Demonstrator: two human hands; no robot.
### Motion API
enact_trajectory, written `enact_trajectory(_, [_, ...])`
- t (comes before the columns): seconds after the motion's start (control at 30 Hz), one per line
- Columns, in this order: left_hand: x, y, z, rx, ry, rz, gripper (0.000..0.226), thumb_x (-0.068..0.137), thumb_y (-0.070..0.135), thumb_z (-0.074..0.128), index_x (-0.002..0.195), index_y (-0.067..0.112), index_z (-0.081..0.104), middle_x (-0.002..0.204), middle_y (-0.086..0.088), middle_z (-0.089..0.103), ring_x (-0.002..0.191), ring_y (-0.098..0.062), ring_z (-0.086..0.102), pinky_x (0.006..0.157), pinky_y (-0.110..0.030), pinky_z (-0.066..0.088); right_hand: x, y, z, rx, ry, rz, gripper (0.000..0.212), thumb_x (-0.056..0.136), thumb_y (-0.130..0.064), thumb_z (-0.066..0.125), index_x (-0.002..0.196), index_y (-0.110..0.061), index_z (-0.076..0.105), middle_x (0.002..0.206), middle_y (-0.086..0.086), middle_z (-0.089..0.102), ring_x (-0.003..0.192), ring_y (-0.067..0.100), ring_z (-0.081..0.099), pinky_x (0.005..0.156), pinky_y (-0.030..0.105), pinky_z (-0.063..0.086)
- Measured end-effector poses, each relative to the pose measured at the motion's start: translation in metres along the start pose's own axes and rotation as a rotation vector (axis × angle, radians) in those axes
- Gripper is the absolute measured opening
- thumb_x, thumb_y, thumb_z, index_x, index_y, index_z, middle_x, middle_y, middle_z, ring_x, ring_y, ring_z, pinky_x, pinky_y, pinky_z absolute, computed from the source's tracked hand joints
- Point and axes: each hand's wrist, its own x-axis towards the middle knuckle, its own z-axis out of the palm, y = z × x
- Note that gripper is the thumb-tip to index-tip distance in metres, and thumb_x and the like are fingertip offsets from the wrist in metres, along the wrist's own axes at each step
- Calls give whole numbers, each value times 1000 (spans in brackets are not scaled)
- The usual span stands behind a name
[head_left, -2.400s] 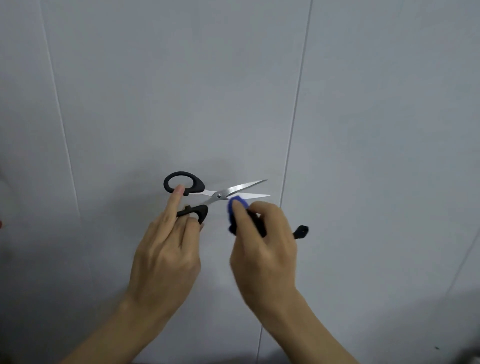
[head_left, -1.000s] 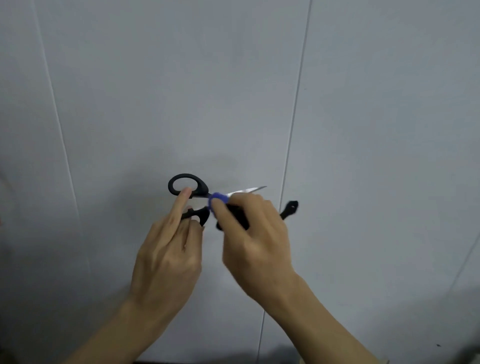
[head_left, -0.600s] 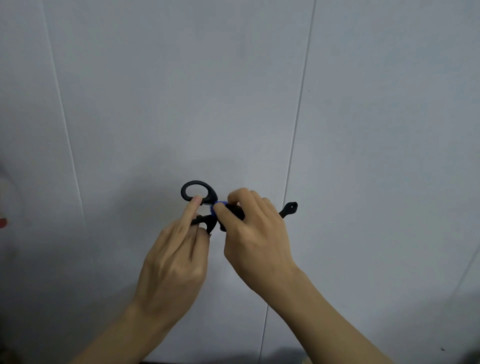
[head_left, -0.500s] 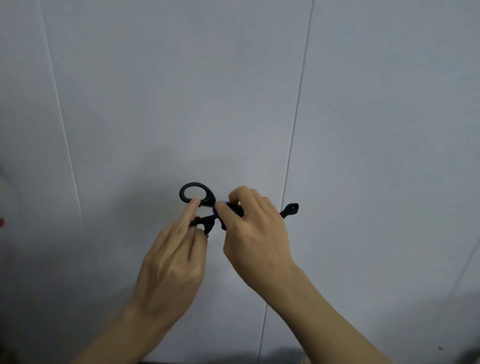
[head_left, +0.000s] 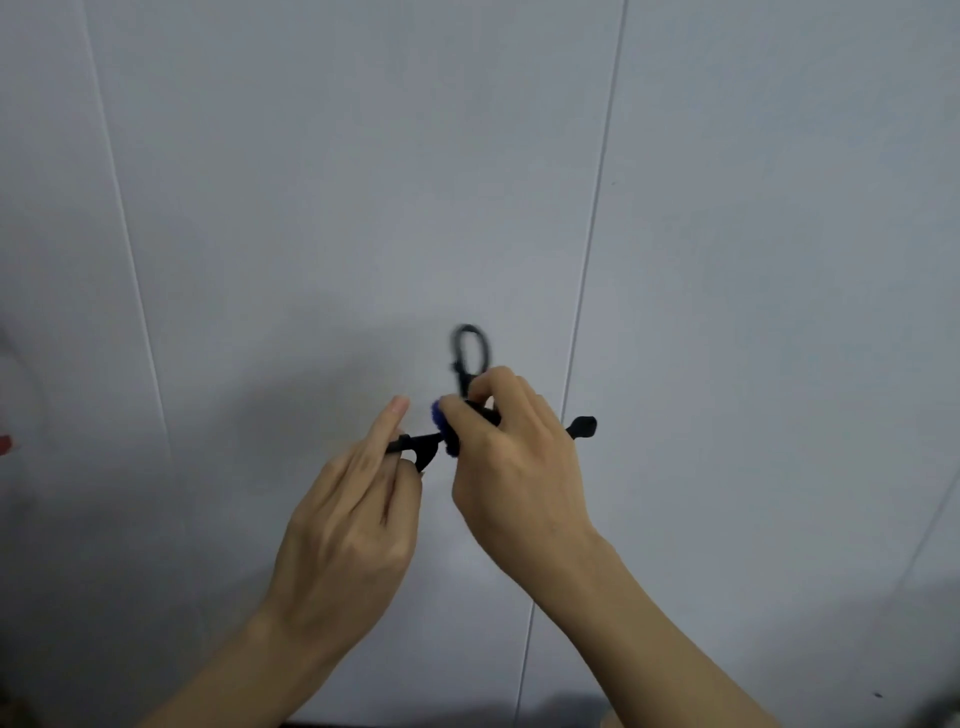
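A pair of scissors with black handles is held above the pale grey surface (head_left: 727, 260). One handle loop (head_left: 470, 353) points straight up, blurred; the other handle (head_left: 415, 448) points left. My left hand (head_left: 353, 519) pinches that left handle, with the index finger stretched out past it. My right hand (head_left: 519, 467) grips a black sheath with a blue mouth (head_left: 444, 426) that covers the blades. The sheath's black tab end (head_left: 584, 427) sticks out to the right of my knuckles. The blades are hidden.
Thin seams run up the grey surface, one (head_left: 587, 260) just right of my hands and another (head_left: 130, 234) on the left. A small red thing (head_left: 3, 445) and a faint white curved shape show at the left edge.
The bare blades went into the sheath as my right hand slid it left to the pivot. Just now the upper handle swung up to vertical, spreading the handles wide apart.
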Motion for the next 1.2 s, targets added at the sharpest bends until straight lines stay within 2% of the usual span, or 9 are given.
enact_trajectory(0.07, [-1,0,-1,-14,-11,-4,26,88,-12,49,67,-2,62,92,-29,70,122,-35,54,77,-37,40,0,6,0,11,-15,41,22,68,9,69,79,-9,68,80,4,53,62,22,46,51,26,32])
enact_trajectory(0.17, [-1,-1,-2,-31,-12,-14,31,90,-11,43,66,-1,60,90,-29,70,120,-35,55,74,-36,40,-2,11,-1,53,-57,61,18,79,3,61,88,-10,69,87,4,53,66,25,53,51,32,44])
enact_trajectory(0.33, [2,-4,-4,-32,-9,-39,23,86,-9,54,67,1,60,94,-26,71,121,-33,56,71,-35,38,-5,9,-9,104,1,68,17,91,-7,54,100,-7,69,95,5,56,72,26,56,56,38,51])
enact_trajectory(0.4, [3,-4,-4,-46,14,-54,24,88,-7,54,67,2,60,84,-21,71,122,-32,56,70,-35,38,-9,5,-10,141,-8,25,18,95,-10,52,103,-7,68,97,5,57,76,26,57,59,39,53])
enact_trajectory(0.57, [2,-1,-4,-89,79,-87,27,93,-1,53,67,3,61,71,-12,69,119,-31,58,67,-33,37,-20,1,-7,68,54,-119,19,83,3,65,99,-5,72,89,7,62,72,20,49,60,33,45])
enact_trajectory(0.73, [5,-3,-12,-96,121,-176,14,85,-1,60,73,-6,66,93,-24,73,101,-32,70,73,-34,42,-30,18,0,10,59,-37,28,71,11,75,95,-4,72,84,5,55,66,21,48,53,33,45])
enact_trajectory(0.9, [11,-2,-14,-85,113,-205,18,86,1,58,72,-5,68,94,-25,73,90,-32,73,73,-32,41,-34,2,-14,184,169,-48,21,88,2,64,108,-1,69,100,3,48,71,28,59,59,38,53])
enact_trajectory(1.03, [9,-2,-16,-81,165,-152,19,87,0,57,75,-7,70,89,-24,74,87,-33,73,72,-32,42,-35,-11,-20,105,119,-169,20,85,1,67,105,-2,72,90,10,63,73,23,52,58,37,44])
enact_trajectory(1.2, [6,-4,-14,-54,178,-159,20,90,6,59,82,-7,72,97,-25,73,81,-33,73,72,-34,45,-43,-4,-20,-3,8,-194,22,92,1,50,94,-4,72,82,7,60,67,22,49,57,33,40])
